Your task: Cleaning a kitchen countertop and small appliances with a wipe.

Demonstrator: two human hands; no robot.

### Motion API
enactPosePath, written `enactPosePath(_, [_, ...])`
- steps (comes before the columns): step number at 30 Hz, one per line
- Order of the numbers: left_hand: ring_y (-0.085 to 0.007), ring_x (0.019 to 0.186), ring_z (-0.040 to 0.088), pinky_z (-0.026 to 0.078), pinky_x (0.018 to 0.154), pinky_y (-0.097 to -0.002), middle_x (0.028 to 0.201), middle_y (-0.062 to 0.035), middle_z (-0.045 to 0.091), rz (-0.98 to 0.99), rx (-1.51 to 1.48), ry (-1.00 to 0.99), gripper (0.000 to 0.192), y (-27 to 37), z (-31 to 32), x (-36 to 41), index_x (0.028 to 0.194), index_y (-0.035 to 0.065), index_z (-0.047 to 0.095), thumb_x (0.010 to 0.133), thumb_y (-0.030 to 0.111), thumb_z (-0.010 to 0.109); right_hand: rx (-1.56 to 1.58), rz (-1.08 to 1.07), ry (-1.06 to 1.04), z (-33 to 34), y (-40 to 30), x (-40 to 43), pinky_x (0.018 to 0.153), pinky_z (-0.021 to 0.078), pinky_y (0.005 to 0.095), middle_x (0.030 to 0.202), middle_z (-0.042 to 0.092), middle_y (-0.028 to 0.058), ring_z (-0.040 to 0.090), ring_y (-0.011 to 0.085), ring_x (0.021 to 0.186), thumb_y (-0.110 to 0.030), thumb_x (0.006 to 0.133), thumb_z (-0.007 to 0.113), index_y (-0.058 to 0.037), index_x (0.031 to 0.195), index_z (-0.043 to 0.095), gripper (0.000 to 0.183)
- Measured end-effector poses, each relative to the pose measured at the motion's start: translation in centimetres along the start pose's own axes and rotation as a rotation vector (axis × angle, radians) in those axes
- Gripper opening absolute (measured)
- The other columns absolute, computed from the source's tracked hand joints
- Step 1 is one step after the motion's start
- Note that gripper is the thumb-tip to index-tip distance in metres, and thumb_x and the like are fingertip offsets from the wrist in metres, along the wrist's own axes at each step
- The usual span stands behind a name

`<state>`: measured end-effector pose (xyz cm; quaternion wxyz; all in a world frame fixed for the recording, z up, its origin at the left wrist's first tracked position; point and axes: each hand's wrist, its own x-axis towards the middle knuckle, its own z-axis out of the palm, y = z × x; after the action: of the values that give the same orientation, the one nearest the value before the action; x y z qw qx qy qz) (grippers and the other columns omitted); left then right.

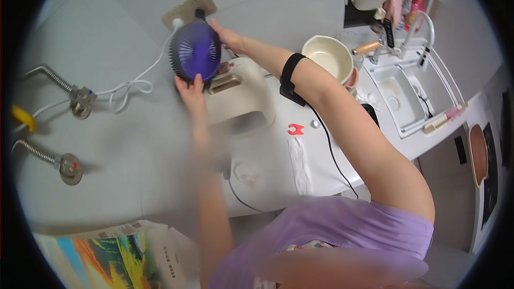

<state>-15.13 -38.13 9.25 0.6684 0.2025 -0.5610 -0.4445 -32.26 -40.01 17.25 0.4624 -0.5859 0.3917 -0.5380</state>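
Observation:
A round purple and black device [197, 50] with radial slats and a ridged dark rim, perhaps a small fan, is held up against the grey wall. My left hand [190, 93] grips its lower edge, thumb over the rim. My right hand [228, 39] has hold of its upper right side, with some fingers hidden behind it. Just below and right of it stands a cream countertop appliance [247, 94] with a metallic handle. Behind the device is a wall socket plate [207, 3], with a white plug [176, 23] and a black plug [200, 13] in it.
A cream saucepan [327, 58] with a wooden handle stands near the double sink [395, 92]. A red plastic piece [296, 129] and white tissue-like material [300, 166] lie on the counter. Shut-off valves [82, 104] and a looped white cable [128, 84] are on the left wall.

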Motion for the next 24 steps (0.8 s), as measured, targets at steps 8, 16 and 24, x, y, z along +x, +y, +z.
enactPosePath(8, [-0.0201,0.104,0.043,0.043,0.083,-0.0332,0.119,-0.0102,0.036,-0.008,0.039,-0.140,0.056,7.1,2.9,-4.0,0.127,0.0022,0.019,0.081,0.008,0.051,0.065,-0.068,-0.068,-3.6,-2.8,-7.0,0.087,0.0352,0.0369,0.117,0.040,0.0156,0.044,0.0256,0.099,-0.061,0.080,0.025,-0.0041,0.117,0.037,0.069])
enactPosePath(16, [-0.0180,0.100,0.047,0.045,0.077,-0.0300,0.114,-0.0102,0.041,-0.159,-0.035,-0.358,0.053,12.0,8.9,-8.3,0.123,0.0007,0.027,0.079,0.010,0.055,-0.293,-0.101,-0.206,-10.8,-9.8,-19.9,0.095,0.0284,0.0385,0.122,0.040,0.0105,0.035,0.0218,0.114,-0.058,0.082,0.018,-0.0076,0.126,0.030,0.068])
enactPosePath(24, [-0.0184,0.097,0.049,0.047,0.077,-0.0324,0.110,-0.0098,0.045,-0.307,-0.411,-0.677,0.046,9.9,19.1,-12.7,0.117,0.0003,0.033,0.080,0.019,0.054,-0.211,0.010,0.083,-15.4,-15.0,-34.0,0.091,0.0345,0.0384,0.120,0.040,0.0137,0.041,0.0219,0.109,-0.058,0.080,0.018,-0.0027,0.126,0.027,0.072])
